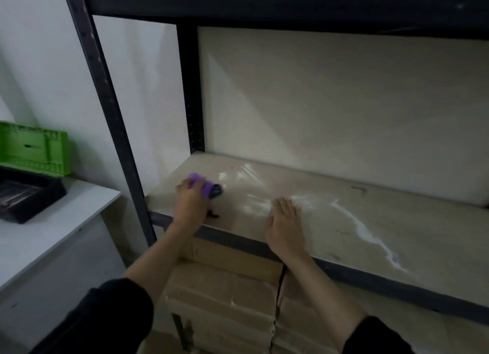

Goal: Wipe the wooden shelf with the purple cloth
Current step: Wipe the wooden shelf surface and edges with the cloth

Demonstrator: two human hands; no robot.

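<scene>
The wooden shelf [370, 221] is a pale board in a dark metal rack, with wet or dusty white streaks across its middle. My left hand [189, 203] is near the shelf's left front corner, closed on the bunched purple cloth [202, 185], which has a dark part sticking out at its right. My right hand [285, 221] lies flat, palm down, fingers together, on the shelf near the front edge, holding nothing.
A dark metal upright [116, 131] stands left of my left hand, and the rack's front rail [370, 277] runs under my wrists. Cardboard boxes [225, 300] sit below the shelf. At left, a white table [53, 234] carries a green crate [34, 147] and a black tray [29, 195].
</scene>
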